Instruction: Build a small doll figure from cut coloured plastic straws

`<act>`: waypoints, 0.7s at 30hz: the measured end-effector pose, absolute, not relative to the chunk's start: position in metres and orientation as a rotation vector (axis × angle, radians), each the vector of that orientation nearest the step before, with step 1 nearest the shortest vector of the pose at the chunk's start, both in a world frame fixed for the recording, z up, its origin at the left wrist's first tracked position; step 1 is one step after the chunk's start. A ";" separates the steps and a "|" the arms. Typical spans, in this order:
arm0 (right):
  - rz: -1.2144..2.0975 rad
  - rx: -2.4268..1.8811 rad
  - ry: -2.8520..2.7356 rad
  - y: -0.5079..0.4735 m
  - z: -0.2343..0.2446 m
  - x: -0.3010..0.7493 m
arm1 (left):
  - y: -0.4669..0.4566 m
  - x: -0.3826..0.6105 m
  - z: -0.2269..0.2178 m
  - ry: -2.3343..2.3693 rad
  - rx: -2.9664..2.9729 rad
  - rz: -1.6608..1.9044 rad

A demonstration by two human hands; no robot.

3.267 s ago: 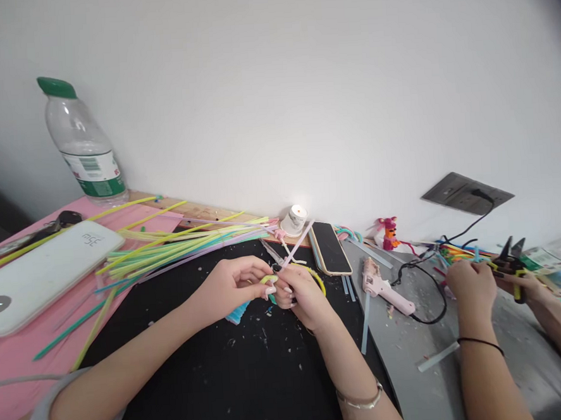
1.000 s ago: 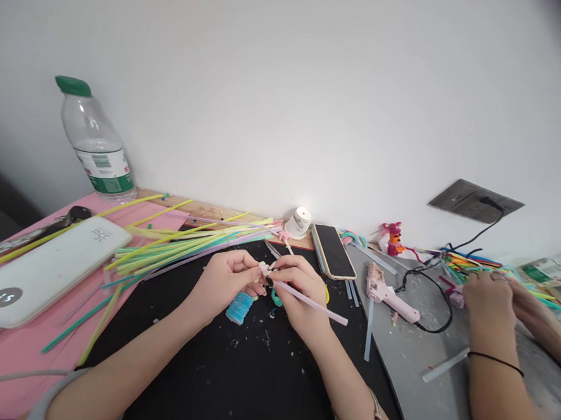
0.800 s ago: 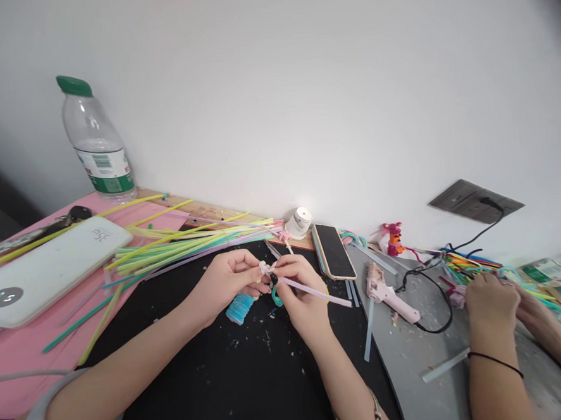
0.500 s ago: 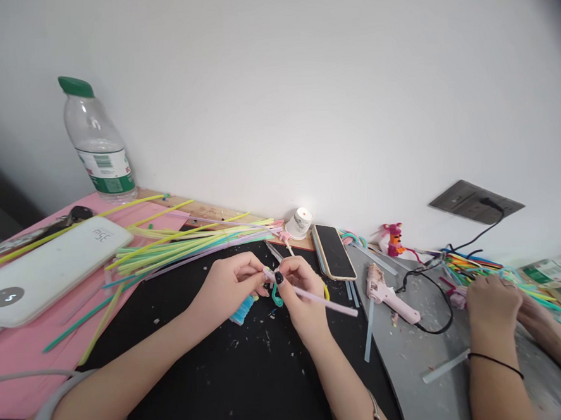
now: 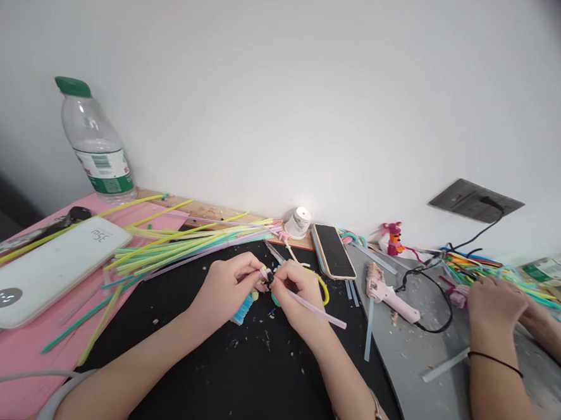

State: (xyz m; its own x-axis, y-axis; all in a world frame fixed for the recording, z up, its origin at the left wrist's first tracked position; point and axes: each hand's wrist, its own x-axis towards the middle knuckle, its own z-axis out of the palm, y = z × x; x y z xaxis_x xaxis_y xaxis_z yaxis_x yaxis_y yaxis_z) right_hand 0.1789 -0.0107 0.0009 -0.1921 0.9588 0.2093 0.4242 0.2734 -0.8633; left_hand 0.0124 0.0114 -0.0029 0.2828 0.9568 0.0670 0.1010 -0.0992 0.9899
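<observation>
My left hand (image 5: 232, 282) is closed, its thumb and fingertips pinching the coiled end of a pale lilac pipe cleaner (image 5: 317, 309). My right hand (image 5: 298, 297) pinches the same pipe cleaner close by, and its straight tail sticks out to the lower right past the hand. Fingers hide most of the coil between the hands. On the black mat under my left fingertips lies a blue ribbed piece (image 5: 242, 308). A yellow curved piece (image 5: 324, 288) shows behind my right hand, and scissors (image 5: 274, 252) lie just beyond the fingers.
Pipe cleaners (image 5: 169, 248) lie bundled at the left beside a white power bank (image 5: 56, 271) and a plastic bottle (image 5: 98, 145). A paper cup (image 5: 299, 223), phone (image 5: 334, 251) and glue gun (image 5: 390, 295) stand or lie to the right. A co-worker's hands (image 5: 495, 301) work at far right.
My right hand has turned and its fingertips have closed in nearer to my left fingers. The pipe cleaner's free tail has shifted left and down.
</observation>
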 end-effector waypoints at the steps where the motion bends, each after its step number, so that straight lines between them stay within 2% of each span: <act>1: 0.887 -1.270 -1.757 -0.010 0.001 0.180 | 0.011 0.012 -0.003 1.022 1.445 0.984; 21: 1.156 -1.208 -1.490 0.002 0.000 0.193 | 0.015 0.011 0.000 0.793 1.207 0.689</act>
State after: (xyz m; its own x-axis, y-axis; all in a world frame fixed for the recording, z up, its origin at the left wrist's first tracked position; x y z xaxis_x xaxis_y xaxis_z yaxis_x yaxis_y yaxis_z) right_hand 0.1934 0.0023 0.0001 -0.1485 0.9864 0.0710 0.1768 0.0971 -0.9794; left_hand 0.0111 0.0149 0.0003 0.5566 0.8151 -0.1608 -0.0459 0.2234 0.9736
